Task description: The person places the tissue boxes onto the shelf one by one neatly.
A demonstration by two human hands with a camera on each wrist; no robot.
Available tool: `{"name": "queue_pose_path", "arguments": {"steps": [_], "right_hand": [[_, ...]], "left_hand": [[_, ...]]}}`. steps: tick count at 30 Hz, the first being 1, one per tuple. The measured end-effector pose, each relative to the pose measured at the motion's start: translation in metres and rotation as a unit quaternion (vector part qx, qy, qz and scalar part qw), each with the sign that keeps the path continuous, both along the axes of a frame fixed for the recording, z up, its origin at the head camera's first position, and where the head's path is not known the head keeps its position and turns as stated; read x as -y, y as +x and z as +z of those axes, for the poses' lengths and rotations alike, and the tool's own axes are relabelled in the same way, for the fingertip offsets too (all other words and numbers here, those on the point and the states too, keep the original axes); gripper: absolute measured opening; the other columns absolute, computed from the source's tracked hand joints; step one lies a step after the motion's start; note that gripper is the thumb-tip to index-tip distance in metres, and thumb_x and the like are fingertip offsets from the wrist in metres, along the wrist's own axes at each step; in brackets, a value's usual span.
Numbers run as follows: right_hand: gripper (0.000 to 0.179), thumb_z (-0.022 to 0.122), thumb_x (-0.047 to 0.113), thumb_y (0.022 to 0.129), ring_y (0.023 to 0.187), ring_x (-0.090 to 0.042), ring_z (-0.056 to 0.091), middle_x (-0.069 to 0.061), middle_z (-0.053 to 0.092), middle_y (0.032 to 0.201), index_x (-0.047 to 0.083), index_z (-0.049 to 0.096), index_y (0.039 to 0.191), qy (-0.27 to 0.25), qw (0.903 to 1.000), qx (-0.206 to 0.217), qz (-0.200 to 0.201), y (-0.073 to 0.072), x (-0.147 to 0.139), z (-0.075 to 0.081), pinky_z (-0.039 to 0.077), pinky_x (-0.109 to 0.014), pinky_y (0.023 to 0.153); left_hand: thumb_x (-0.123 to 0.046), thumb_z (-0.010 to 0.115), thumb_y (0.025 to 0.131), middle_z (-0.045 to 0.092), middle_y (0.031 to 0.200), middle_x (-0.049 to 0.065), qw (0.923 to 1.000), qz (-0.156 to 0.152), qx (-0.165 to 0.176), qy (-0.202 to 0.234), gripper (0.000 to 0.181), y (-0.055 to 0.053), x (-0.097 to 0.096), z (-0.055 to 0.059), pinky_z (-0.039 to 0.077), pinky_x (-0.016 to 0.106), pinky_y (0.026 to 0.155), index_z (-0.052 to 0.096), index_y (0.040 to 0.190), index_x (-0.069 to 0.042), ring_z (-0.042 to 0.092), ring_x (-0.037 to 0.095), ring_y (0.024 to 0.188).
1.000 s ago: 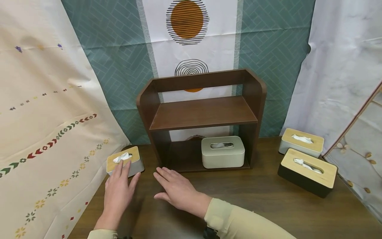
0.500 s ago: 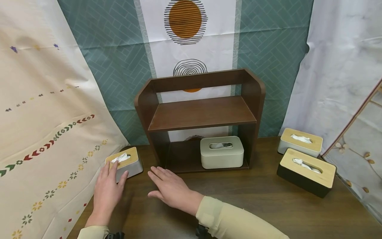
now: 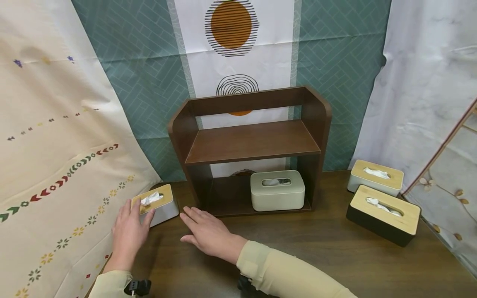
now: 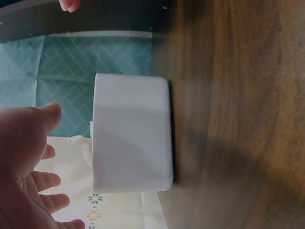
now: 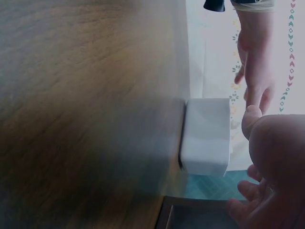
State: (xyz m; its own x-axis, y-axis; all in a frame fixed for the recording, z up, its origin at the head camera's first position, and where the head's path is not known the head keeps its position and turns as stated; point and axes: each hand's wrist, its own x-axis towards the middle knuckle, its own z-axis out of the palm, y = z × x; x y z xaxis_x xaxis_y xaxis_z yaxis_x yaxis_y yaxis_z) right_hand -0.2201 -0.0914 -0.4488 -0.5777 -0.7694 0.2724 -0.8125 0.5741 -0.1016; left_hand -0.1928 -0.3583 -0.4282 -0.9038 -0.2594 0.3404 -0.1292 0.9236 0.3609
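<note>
A small tissue box (image 3: 162, 212) with a light-grey body and wooden lid stands on the table at the left, a white tissue poking from its slot. My left hand (image 3: 128, 231) hovers at its near left corner, fingers extended and overlapping the lid in the head view; the left wrist view shows the thumb (image 4: 51, 117) apart from the box. Contact of the other fingers cannot be told. To the right of that box, my right hand (image 3: 210, 234) hangs over the table before the shelf's left end, fingers straight and holding nothing.
A brown two-tier shelf (image 3: 253, 142) stands at the back, with a grey-green tissue box (image 3: 277, 196) on its lower level at the right. Two more wooden-lidded tissue boxes, one grey (image 3: 376, 176) and one black (image 3: 380, 227), sit on the table (image 3: 298, 248) at the right.
My left hand has shifted left and slightly down, off the middle of the small box's lid toward its left side. The right hand has drifted left. The boxes stay in place.
</note>
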Motion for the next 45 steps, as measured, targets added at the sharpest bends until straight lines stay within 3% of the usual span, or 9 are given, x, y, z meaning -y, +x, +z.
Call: {"name": "queue_pose_path", "arguments": {"steps": [12, 17, 24, 40, 45], "right_hand": [[0.069, 0.044, 0.055, 0.117, 0.164, -0.02, 0.032, -0.004, 0.031, 0.18, 0.015, 0.039, 0.173, -0.005, 1.0, 0.002, 0.004, -0.002, 0.009, -0.003, 0.03, -0.034, 0.13], [0.069, 0.044, 0.055, 0.117, 0.164, -0.02, 0.032, -0.004, 0.031, 0.18, 0.015, 0.039, 0.173, -0.004, 1.0, 0.006, 0.002, -0.005, 0.013, -0.006, 0.029, -0.032, 0.13], [0.069, 0.044, 0.055, 0.117, 0.164, -0.02, 0.033, -0.005, 0.032, 0.18, 0.014, 0.04, 0.172, 0.002, 1.0, -0.004, -0.004, -0.007, 0.021, -0.005, 0.027, -0.031, 0.13], [0.068, 0.045, 0.054, 0.117, 0.165, -0.018, 0.03, -0.004, 0.029, 0.181, 0.015, 0.04, 0.173, 0.007, 0.9995, 0.022, -0.022, -0.01, 0.025, -0.004, 0.027, -0.03, 0.13], [0.071, 0.049, 0.056, 0.115, 0.165, -0.018, 0.029, -0.003, 0.028, 0.181, 0.016, 0.039, 0.173, 0.004, 0.9992, 0.031, -0.023, -0.01, 0.025, -0.003, 0.029, -0.031, 0.129]], "left_hand": [[-0.04, 0.058, 0.115, 0.015, 0.173, 0.043, 0.9969, 0.025, 0.062, 0.041, 0.077, -0.019, 0.017, -0.003, 0.019, 0.084, 0.119, 0.03, 0.167, 0.009, 0.019, 0.065, 0.157], [-0.043, 0.056, 0.116, 0.014, 0.173, 0.042, 0.9959, 0.033, 0.069, 0.049, 0.078, -0.024, 0.024, -0.006, 0.018, 0.083, 0.119, 0.029, 0.168, 0.009, 0.018, 0.064, 0.157], [-0.045, 0.054, 0.116, 0.012, 0.174, 0.042, 0.9943, 0.038, 0.084, 0.053, 0.079, -0.031, 0.027, -0.001, 0.018, 0.083, 0.12, 0.027, 0.169, 0.007, 0.016, 0.064, 0.158], [-0.047, 0.053, 0.115, 0.008, 0.174, 0.042, 0.9914, 0.041, 0.107, 0.063, 0.083, -0.035, 0.03, -0.005, 0.016, 0.083, 0.121, 0.023, 0.17, 0.008, 0.013, 0.063, 0.159], [-0.046, 0.052, 0.116, 0.014, 0.172, 0.043, 0.9918, 0.031, 0.11, 0.059, 0.082, -0.036, 0.031, -0.005, 0.021, 0.082, 0.12, 0.023, 0.168, 0.009, 0.019, 0.063, 0.157]]}}
